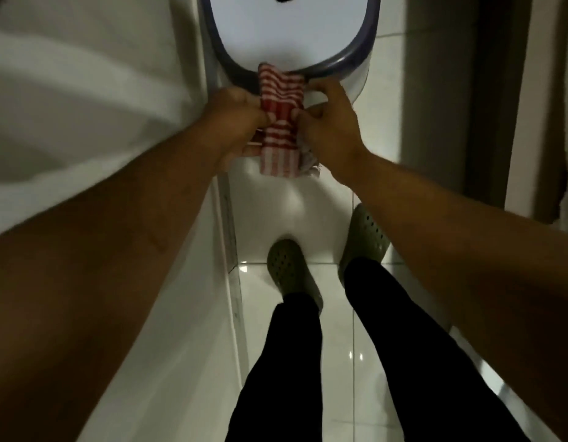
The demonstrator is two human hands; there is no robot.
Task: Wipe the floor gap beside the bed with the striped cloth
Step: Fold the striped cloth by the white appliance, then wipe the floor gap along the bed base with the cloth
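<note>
Now my left hand (236,114) and right hand (332,122) both grip the striped cloth (281,122). It hangs above the floor (276,314) beside the bed (85,106).

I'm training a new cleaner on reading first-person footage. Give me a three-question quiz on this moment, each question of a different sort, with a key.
1. True or false: only one hand grips the striped cloth.
2. Multiple choice: the cloth's far end lies against
A. a green clog
B. the dark rim of the white container
C. the brown door frame
3. Short answer: what is on the person's feet?

Key
1. False: the left hand and the right hand both pinch it, one on each side.
2. B
3. Green perforated clogs, standing on the glossy white tiled floor.
</note>
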